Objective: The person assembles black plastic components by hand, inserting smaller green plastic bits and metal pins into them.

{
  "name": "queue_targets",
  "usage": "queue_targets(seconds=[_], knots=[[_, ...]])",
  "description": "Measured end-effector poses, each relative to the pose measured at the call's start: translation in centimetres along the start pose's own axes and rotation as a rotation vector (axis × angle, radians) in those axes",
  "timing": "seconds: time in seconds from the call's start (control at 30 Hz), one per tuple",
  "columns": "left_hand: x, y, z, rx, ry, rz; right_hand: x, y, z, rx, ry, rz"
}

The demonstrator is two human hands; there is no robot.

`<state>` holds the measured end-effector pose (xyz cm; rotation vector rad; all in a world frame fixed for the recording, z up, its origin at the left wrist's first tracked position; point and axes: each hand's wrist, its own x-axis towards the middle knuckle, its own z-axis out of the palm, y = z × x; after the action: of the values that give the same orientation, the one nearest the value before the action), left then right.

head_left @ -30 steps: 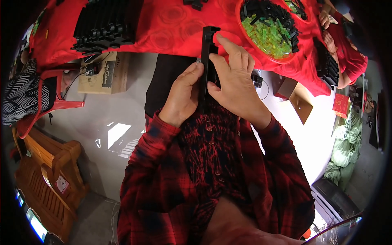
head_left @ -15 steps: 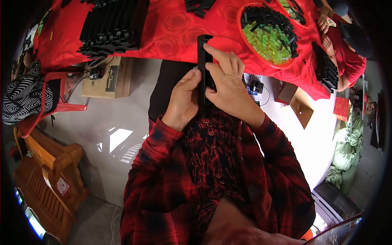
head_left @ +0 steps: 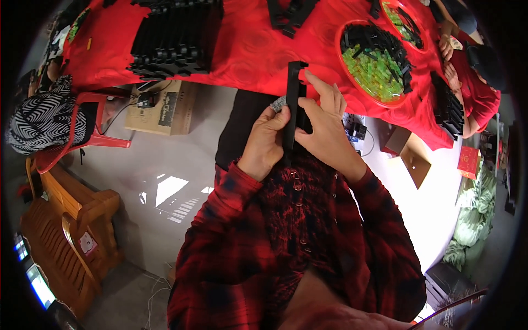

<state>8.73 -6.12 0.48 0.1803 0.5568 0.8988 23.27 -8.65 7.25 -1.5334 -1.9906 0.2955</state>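
Black strip (head_left: 292,104) gripped by both hands (head_left: 268,140) (head_left: 325,127) (red table (head_left: 247,49), green-filled bowl (head_left: 377,66) beyond).

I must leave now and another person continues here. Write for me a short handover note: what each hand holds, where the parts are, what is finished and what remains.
Left hand: grips the lower part of a long black strip held upright in front of the chest; a small grey piece sits at its fingertips.
Right hand: holds the same strip from the other side, fingers on its upper half.
Parts: round red tray of green and black pieces on the red table, to the right; stacks of black strips to the left.
Done: those stacks lie ready, though whether they are finished I cannot tell.
Left: the strip in hand is not set down; the tray is quite full.
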Motion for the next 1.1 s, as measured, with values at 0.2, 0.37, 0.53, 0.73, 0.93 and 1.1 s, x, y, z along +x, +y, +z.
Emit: queue_targets(seconds=[0.2,0.37,0.53,0.73,0.93,1.1], knots=[[0.0,0.3,-0.4,-0.005,0.028,0.003,0.1,0.0,0.5,-0.002,-0.007,-0.022],[0.2,0.6,-0.7,-0.019,0.030,-0.005,0.2,0.1,1.0,0.004,-0.016,-0.009],[0.2,1.3,-0.5,-0.027,-0.010,-0.027,0.6,0.2,1.4,0.002,-0.018,-0.013],[-1.2,1.9,1.1,0.453,0.030,0.261,2.4,0.2,1.1,0.040,0.015,-0.031],[-2.8,2.7,2.3,0.497,-0.101,0.148,4.0,0.4,0.7,-0.013,0.049,-0.026],[-2.3,2.4,2.9,0.343,0.033,0.324,4.0,-0.2,1.2,-0.006,0.162,-0.020]])
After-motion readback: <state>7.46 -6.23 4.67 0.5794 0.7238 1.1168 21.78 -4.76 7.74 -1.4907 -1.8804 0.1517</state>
